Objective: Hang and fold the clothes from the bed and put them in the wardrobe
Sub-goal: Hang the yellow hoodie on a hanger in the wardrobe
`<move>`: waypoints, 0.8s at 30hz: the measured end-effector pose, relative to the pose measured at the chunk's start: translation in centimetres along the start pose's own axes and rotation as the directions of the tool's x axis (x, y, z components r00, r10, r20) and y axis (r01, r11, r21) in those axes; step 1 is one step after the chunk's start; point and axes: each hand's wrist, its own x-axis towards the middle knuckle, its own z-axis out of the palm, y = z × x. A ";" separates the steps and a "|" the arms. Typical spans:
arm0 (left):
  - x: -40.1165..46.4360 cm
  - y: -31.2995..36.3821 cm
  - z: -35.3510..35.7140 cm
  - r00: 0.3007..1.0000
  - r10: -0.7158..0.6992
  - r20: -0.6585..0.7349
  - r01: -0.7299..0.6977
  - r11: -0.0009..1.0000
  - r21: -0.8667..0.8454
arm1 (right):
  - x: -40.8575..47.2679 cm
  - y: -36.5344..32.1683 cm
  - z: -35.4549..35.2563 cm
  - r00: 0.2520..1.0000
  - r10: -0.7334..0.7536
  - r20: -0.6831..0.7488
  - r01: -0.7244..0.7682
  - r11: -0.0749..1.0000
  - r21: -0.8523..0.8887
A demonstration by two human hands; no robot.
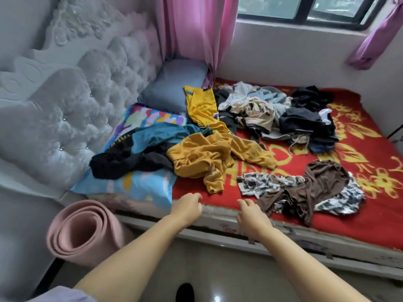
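A person's bare forearms reach over a glossy floor point(218, 269) toward the near edge of a bed, the left hand point(187, 207) and right hand point(250, 214) held apart, fingers loosely curled downward and gripping nothing, both poised just short of the clothes. A rolled pink mat point(82, 231) stands on end against the bed's near corner, at the left. The bed is covered with a red blanket point(359, 214) patterned in yellow; its worn mattress edge point(283, 234) shows below. Nearest the hands lie a mustard-yellow top point(209, 162) and, to the right, a brown garment point(316, 188) draped over a black-and-white patterned one point(268, 184). A teal-and-black garment point(139, 149) sprawls over a multicoloured pillow point(141, 186) at the left. Farther back are a bright yellow jersey point(202, 107), a tangled heap of pale and beige clothes point(253, 105) and a pile of dark clothes point(305, 120); individual items in these heaps are hard to tell apart. A grey-blue pillow point(174, 83) leans by the tufted grey headboard point(65, 105). Pink curtains point(196, 29) hang beside a dark-framed window point(305, 16), cut off at the top edge. No wardrobe is in view.
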 end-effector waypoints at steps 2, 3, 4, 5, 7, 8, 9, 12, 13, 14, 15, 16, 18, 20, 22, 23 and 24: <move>3.2 -0.3 -1.4 1.000 -0.009 0.008 0.009 1.000 -0.006 | 3.0 -0.5 -1.1 1.000 0.006 0.018 -0.007 0.999 0.044; 4.6 -0.5 -1.9 1.000 -0.019 0.018 0.019 1.000 -0.009 | 4.5 -0.7 -1.6 1.000 0.005 0.026 -0.007 0.998 0.063; 5.9 -0.9 -2.3 0.999 -0.030 0.028 0.030 1.000 -0.008 | 6.0 -0.9 -1.9 0.999 0.004 0.032 -0.007 0.997 0.081; 7.2 -1.3 -2.6 0.998 -0.041 0.037 0.041 0.999 -0.004 | 7.5 -1.0 -2.3 0.999 0.002 0.039 -0.006 0.995 0.097; 9.9 -2.3 -3.2 0.996 -0.074 0.048 0.075 0.997 -0.009 | 11.1 -1.2 -3.1 0.998 -0.014 0.062 0.007 0.993 0.114; 11.3 -2.9 -3.4 0.994 -0.096 0.049 0.096 0.995 -0.017 | 13.2 -1.2 -3.6 0.997 -0.030 0.071 0.021 0.993 0.115; 12.8 -3.6 -3.7 0.991 -0.121 0.048 0.123 0.992 -0.027 | 15.4 -1.3 -4.1 0.996 -0.046 0.077 0.037 0.993 0.112; 17.7 -5.9 -3.9 0.975 -0.218 0.035 0.220 0.974 -0.051 | 22.6 -1.5 -5.3 0.989 -0.083 0.122 0.070 0.992 0.104; 19.6 -6.7 -3.9 0.967 -0.254 0.032 0.255 0.965 -0.055 | 25.3 -1.6 -5.6 0.984 -0.097 0.146 0.084 0.992 0.096; 21.7 -7.4 -3.8 0.957 -0.289 0.032 0.291 0.955 -0.058 | 28.2 -1.7 -5.8 0.978 -0.118 0.172 0.105 0.991 0.084; 24.1 -8.0 -3.6 0.947 -0.320 0.037 0.322 0.945 -0.058 | 31.2 -1.9 -6.0 0.970 -0.143 0.196 0.131 0.989 0.075; 26.5 -8.6 -3.5 0.938 -0.344 0.042 0.345 0.937 -0.053 | 34.4 -2.0 -6.1 0.962 -0.165 0.216 0.154 0.986 0.070; 31.6 -9.7 -3.1 0.925 -0.378 0.035 0.379 0.924 -0.049 | 40.7 -2.5 -6.1 0.953 -0.189 0.235 0.185 0.982 0.039; 36.2 -10.9 -2.2 0.916 -0.400 0.011 0.400 0.916 -0.021 | 46.7 -3.1 -5.7 0.955 -0.205 0.212 0.206 0.978 0.017; 40.3 -12.4 -1.1 0.913 -0.407 -0.035 0.408 0.912 0.044 | 52.1 -3.9 -4.8 0.967 -0.208 0.145 0.202 0.978 0.052; 41.9 -13.2 -0.5 0.906 -0.419 -0.051 0.422 0.904 0.069 | 54.4 -4.2 -4.2 0.974 -0.200 0.104 0.191 0.978 0.088; 43.2 -14.1 0.2 0.897 -0.439 -0.052 0.442 0.892 0.091 | 56.5 -4.4 -3.4 0.980 -0.191 0.062 0.182 0.975 0.130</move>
